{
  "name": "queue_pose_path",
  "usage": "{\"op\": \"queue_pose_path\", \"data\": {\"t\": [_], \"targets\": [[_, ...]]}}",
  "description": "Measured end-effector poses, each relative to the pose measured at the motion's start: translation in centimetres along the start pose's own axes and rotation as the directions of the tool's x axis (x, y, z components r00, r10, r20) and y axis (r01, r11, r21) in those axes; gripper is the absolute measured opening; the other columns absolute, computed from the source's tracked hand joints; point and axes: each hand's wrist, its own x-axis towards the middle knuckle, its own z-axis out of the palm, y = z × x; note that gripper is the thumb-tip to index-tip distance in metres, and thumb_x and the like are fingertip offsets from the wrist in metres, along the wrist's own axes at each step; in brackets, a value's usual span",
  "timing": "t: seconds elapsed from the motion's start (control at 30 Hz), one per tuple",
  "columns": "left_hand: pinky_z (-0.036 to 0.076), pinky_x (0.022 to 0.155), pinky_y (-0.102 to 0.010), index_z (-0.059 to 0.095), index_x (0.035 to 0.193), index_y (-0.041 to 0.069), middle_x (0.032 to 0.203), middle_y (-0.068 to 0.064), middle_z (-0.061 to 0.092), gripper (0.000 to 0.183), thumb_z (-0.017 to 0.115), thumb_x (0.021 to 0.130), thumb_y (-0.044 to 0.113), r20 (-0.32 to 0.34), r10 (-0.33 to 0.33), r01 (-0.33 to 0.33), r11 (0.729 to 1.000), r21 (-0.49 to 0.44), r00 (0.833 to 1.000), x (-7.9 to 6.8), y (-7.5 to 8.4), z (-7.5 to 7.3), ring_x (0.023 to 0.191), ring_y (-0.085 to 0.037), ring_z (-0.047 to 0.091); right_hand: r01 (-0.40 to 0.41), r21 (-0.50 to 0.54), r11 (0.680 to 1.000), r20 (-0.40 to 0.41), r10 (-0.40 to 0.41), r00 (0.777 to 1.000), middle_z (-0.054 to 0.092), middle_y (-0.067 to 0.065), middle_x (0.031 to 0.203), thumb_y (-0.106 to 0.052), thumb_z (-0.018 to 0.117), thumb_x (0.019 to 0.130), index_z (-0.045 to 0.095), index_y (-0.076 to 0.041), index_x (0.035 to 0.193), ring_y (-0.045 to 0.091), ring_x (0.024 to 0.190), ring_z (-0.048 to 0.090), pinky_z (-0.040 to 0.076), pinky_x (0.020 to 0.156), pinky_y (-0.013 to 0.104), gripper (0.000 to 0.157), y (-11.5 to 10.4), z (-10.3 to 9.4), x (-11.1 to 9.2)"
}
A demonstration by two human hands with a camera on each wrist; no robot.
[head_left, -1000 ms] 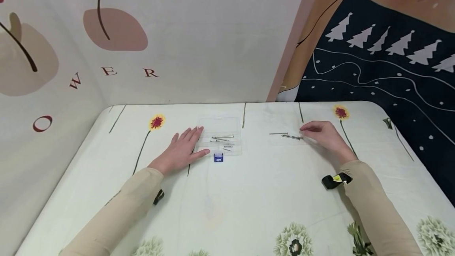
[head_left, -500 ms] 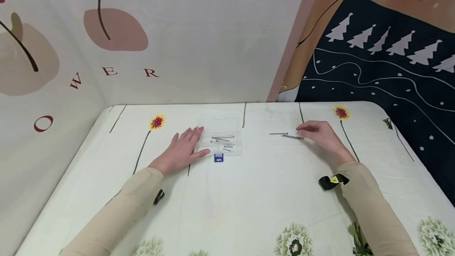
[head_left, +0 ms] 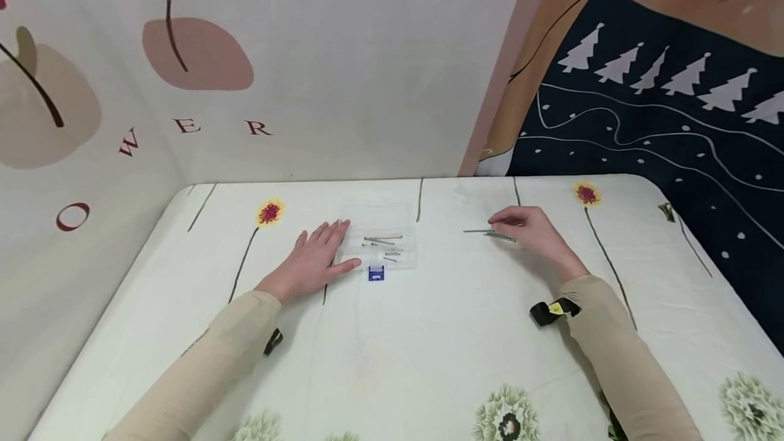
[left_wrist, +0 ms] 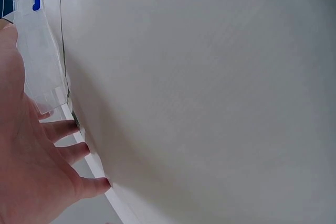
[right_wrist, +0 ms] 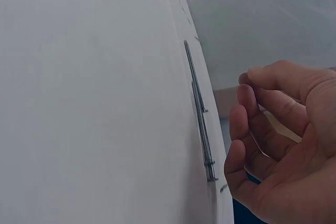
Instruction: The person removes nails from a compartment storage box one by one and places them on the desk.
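Note:
A clear plastic compartment box (head_left: 404, 223) lies on the table with its blue latch (head_left: 376, 273) toward me. Several nails (head_left: 382, 237) are inside it. My left hand (head_left: 312, 260) lies with fingers spread at the box's left edge; the left wrist view shows the box (left_wrist: 42, 61) beyond the thumb. Three long metal nails (right_wrist: 199, 114) rest close together on the cloth to the right. Above them hovers my right hand (head_left: 527, 226), thumb and index tips together, other fingers loosely bent. Nothing shows between those fingertips, and they stand apart from the nails in the right wrist view.
A white flowered cloth (head_left: 422, 346) covers the table. Pale printed fabric (head_left: 367, 87) stands behind the far edge, and dark tree-patterned fabric (head_left: 643, 121) hangs at the right. A black strap piece (head_left: 542, 314) sticks out at the right wrist.
My right hand has moved left, from the right end of the loose nails to above their middle. The left hand, box and nails have stayed in place.

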Motion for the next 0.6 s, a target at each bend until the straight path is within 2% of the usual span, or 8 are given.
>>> {"op": "queue_pose_path", "data": {"t": [0.37,0.5,0.6], "targets": [[0.004,0.11,-0.064,0.012,0.155,0.007,0.158,-0.018,0.017,0.091,0.046,0.093,0.063,-0.003,-0.007,0.007,1.0,0.006,1.0,0.0,0.0,-0.2,0.144,-0.039,0.011,0.072,0.026,0.997,0.043,-0.073,0.996,0.067,0.018,0.107,-0.003,0.061,0.093,0.068,0.006,0.11,0.024,0.093,0.059,0.045,0.076,0.022,0.02,-1.7,2.2,1.1],[0.004,0.109,-0.064,0.012,0.155,0.006,0.158,-0.018,0.017,0.092,0.047,0.092,0.063,0.0,-0.008,0.008,1.0,0.001,1.0,-0.1,0.0,-0.2,0.144,-0.039,0.011,0.076,0.036,0.996,0.063,-0.079,0.995,0.067,0.021,0.106,0.0,0.061,0.092,0.068,0.009,0.109,0.029,0.093,0.06,0.046,0.076,0.025,0.02,-2.5,3.3,1.6],[0.004,0.11,-0.064,0.012,0.155,0.007,0.158,-0.017,0.017,0.092,0.047,0.092,0.064,0.009,-0.012,0.012,1.0,0.002,1.0,-0.1,0.1,-0.2,0.144,-0.038,0.01,0.079,0.033,0.996,0.073,-0.082,0.994,0.068,0.018,0.106,-0.002,0.062,0.092,0.069,0.006,0.108,0.028,0.093,0.06,0.046,0.077,0.028,0.019,-2.6,4.1,2.1]]}}
